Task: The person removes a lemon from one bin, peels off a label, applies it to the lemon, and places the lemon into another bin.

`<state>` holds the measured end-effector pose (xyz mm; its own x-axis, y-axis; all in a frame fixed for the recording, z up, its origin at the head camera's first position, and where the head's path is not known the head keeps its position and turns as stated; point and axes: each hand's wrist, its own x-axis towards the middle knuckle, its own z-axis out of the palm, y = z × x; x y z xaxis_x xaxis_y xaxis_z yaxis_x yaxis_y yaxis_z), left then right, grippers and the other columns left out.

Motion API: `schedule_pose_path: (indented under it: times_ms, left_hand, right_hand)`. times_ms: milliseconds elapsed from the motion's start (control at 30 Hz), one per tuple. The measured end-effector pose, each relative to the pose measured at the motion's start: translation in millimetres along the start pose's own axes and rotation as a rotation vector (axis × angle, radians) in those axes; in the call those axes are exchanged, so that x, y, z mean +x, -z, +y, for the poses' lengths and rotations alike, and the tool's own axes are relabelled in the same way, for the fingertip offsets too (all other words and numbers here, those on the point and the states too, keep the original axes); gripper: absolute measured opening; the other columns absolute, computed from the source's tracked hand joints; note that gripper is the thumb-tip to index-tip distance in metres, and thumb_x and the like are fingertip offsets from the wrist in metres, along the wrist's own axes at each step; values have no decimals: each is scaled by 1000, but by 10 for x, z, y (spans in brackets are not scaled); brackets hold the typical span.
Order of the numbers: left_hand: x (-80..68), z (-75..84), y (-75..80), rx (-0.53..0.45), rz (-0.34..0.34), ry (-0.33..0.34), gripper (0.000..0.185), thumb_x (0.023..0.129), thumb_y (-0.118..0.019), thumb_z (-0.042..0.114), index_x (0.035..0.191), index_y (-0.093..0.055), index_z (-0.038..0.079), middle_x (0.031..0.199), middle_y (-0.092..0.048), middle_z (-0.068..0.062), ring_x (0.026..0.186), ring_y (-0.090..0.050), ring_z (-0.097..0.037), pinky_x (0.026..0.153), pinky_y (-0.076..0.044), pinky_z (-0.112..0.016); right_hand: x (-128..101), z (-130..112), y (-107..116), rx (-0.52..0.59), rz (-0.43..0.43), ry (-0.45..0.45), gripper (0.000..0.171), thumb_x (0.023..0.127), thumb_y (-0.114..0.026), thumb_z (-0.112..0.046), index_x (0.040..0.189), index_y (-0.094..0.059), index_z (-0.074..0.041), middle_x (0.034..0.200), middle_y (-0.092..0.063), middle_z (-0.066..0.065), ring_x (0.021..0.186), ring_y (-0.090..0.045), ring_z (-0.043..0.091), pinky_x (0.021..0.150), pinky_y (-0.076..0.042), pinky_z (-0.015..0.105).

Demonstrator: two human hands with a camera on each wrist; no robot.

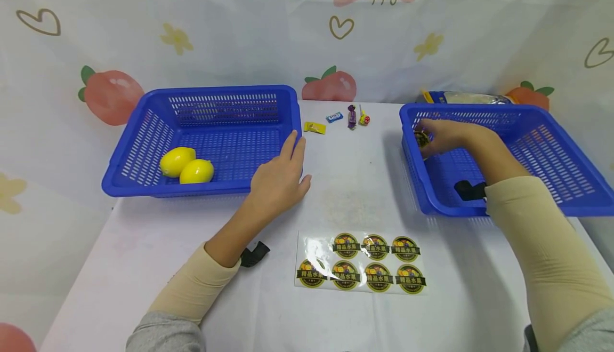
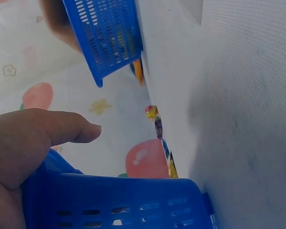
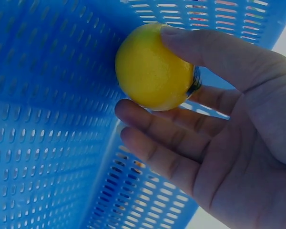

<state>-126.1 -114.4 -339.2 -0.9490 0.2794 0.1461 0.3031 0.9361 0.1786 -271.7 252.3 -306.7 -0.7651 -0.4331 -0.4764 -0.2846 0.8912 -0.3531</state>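
Observation:
My right hand [image 1: 448,133] reaches into the right blue basket [image 1: 590,178] near its left wall. It holds a yellow lemon [image 3: 150,67], thumb on top and fingers below and beside it. A dark round sticker [image 3: 196,81] shows at the lemon's edge, close to the palm. My left hand [image 1: 278,184] rests on the right-hand rim of the left blue basket [image 1: 225,186], fingers fairly straight and thumb apart. Two lemons, one [image 1: 178,161] behind the other [image 1: 196,171], lie in that basket's front left corner.
A sheet of round fruit stickers [image 1: 362,289] lies on the white table between my arms. Behind it are a yellow candy [image 1: 315,127], a blue one [image 1: 334,117], a purple one [image 1: 352,117] and a lollipop [image 1: 364,119]. A blue-and-yellow package [image 1: 467,97] lies behind the right basket.

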Motion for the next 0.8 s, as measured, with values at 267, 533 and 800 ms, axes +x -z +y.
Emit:
schedule_pose_path:
  times_ms: [267,533,800]
  left_hand:
    - [3,5,-9,12,7,-3,78,93,-69,31,154,-32,1,161,-25,-18,71,-65,-24,44,-46,-32]
    - [-4,10,-4,11,13,-5,76,93,-69,30,154,-33,1,161,-26,-18,73,-67,-25,44,-47,-32]
    - [-1,4,-10,0,21,-7,76,92,-69,29,153,-33,1,161,-27,-18,72,-66,-25,43,-46,-33]
  right_hand:
    - [-33,-8,-11,-33,12,22,71,90,-75,-23,145,-40,4,141,-45,32,132,-38,51,103,-33,70]
    - [-71,-15,-20,-47,24,52,71,91,-75,-24,145,-40,4,144,-42,32,135,-34,52,104,-30,71]
    - [-156,-67,-14,-83,42,70,68,93,-71,-23,146,-39,5,145,-41,34,136,-31,53,105,-29,70]
